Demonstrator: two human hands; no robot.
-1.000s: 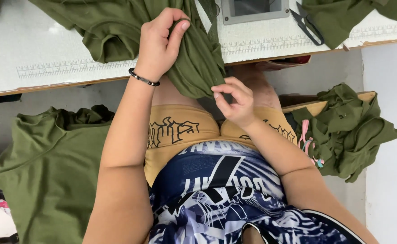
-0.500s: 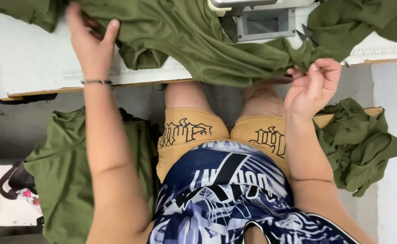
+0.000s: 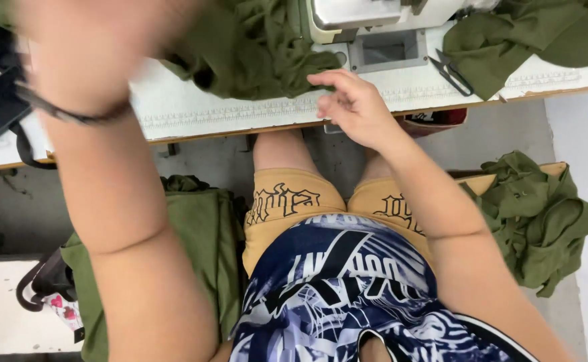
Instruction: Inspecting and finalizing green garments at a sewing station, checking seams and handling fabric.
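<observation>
Item 1, my left arm: fills the left third of the frame, forearm running up from the bottom edge to my left hand (image 3: 79, 50) at upper left. The hand is motion-blurred; I cannot tell whether its fingers are spread or closed, or whether it grips anything. One dark wristband (image 3: 73, 115) circles the wrist. Half a second ago this hand lay flat on the cloth at the table's far left; now it is lifted nearer the camera.

Item 2, my right arm: enters from lower right and angles up to centre. My right hand (image 3: 354, 107) hovers at the table's front edge, fingers loosely curled and apart, holding nothing, its fingertips just beside the green garment (image 3: 253, 57). Half a second ago it pinched that cloth further right.

Item 3, white sewing table (image 3: 193, 107): one, across the top of the frame.

Item 4, olive-green cloth, four lots counted: the garment bunched at upper centre beside the sewing machine; a second heap (image 3: 521, 40) at upper right; a pile (image 3: 542, 214) at middle right; a stack (image 3: 200, 241) at lower left beside my knee.

Item 5, sewing machine (image 3: 374, 20): one, top centre.

Item 6, scissors (image 3: 449, 70): one pair, dark, lying on the table at upper right, touching the second heap.
</observation>
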